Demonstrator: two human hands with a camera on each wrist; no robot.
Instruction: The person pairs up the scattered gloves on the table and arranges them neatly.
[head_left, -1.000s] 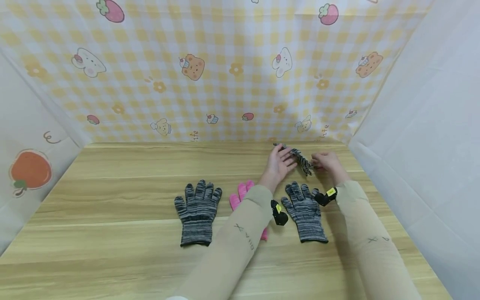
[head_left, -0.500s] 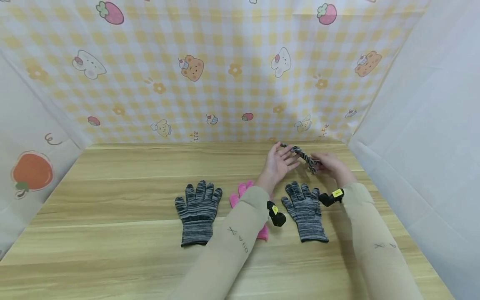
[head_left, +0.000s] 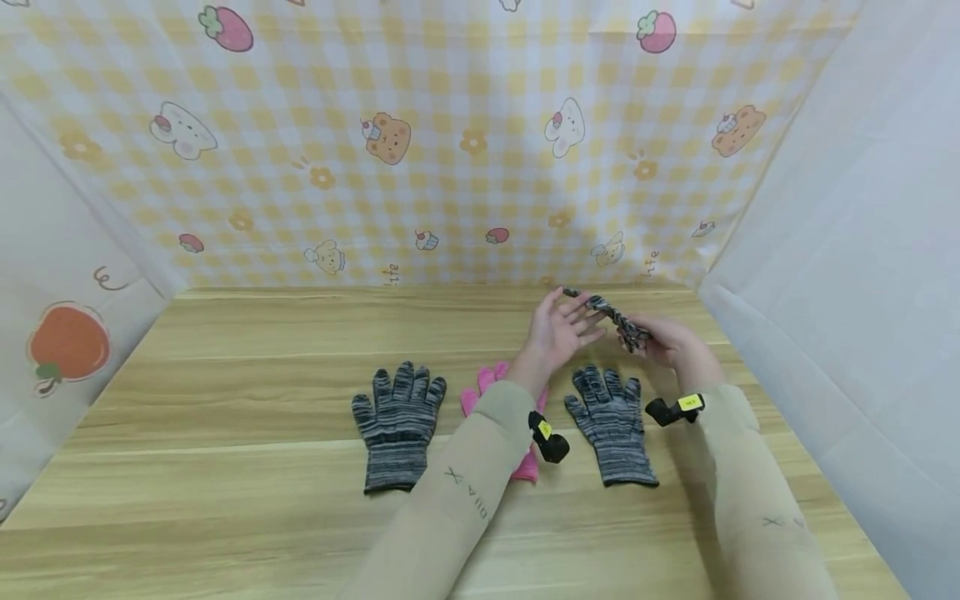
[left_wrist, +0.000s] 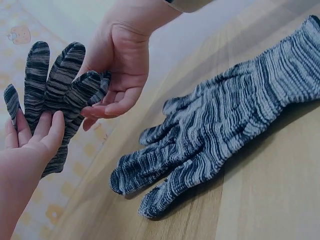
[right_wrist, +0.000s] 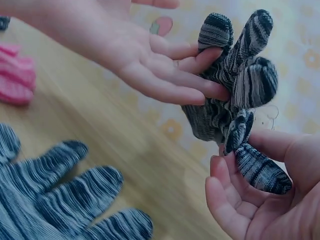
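A black-and-grey striped knit glove (head_left: 617,318) is held up edge-on near the back of the table, fingers up in the wrist views. My right hand (head_left: 666,340) pinches one of its side fingers (right_wrist: 262,170) between thumb and fingers. From the other side, my left hand (head_left: 557,335) reaches in palm up, its nearly straight fingers touching the glove's palm side (left_wrist: 60,95). Below the hands lies a matching striped glove (head_left: 617,429), flat with fingers pointing away. A pink glove (head_left: 489,379) lies left of it, partly hidden by my left forearm.
Another striped glove (head_left: 399,429) lies flat further left on the wooden table (head_left: 225,400). A yellow checked cloth (head_left: 450,183) hangs behind the table's back edge, and a white sheet (head_left: 832,275) stands along the right side.
My right hand has shifted slightly right and toward me, now holding the glove's finger more firmly. The raised glove has moved slightly right; the left hand has barely moved. The table gloves stay put.
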